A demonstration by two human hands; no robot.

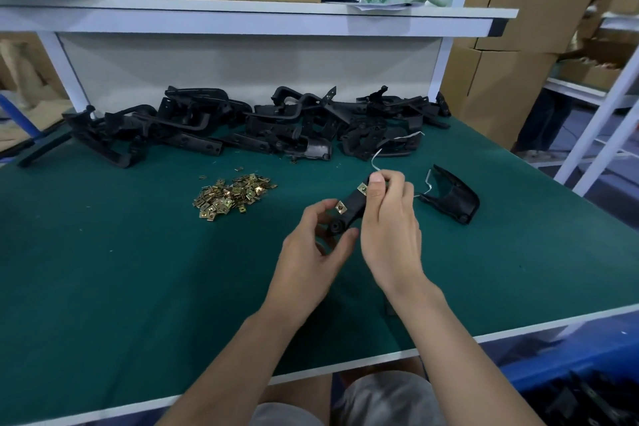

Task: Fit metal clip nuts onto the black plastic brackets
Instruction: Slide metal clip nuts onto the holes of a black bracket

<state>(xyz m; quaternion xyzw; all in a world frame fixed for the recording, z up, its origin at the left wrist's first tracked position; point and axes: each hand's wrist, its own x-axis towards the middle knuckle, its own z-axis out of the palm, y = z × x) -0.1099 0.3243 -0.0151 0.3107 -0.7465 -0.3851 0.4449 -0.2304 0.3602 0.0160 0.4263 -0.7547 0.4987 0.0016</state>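
From the head view, I see the green table (138, 270) filling most of the frame. Its white front edge (484, 335) runs across the bottom and climbs to the right, and its right side falls away toward stacked cartons (501, 79). The lower left of the mat is bare. A shelf (242, 17) overhangs the back. Below it a heap of black brackets (249, 124) lines the far edge, and a lone bracket (453, 197) lies right of centre. The loose clip nuts (231, 195) sit in a pile left of centre, well apart from the hands.

The bracket being worked (352, 206) is held above the mat at centre frame. Its long axis slants from lower left to upper right, with the round boss end at the lower left. My left hand (311, 245) curls round that boss end. My right hand (387, 218) pinches the upper end, thumb beside a fitted clip nut (363, 188). A second fitted nut (341, 206) sits mid-bracket, facing the camera.
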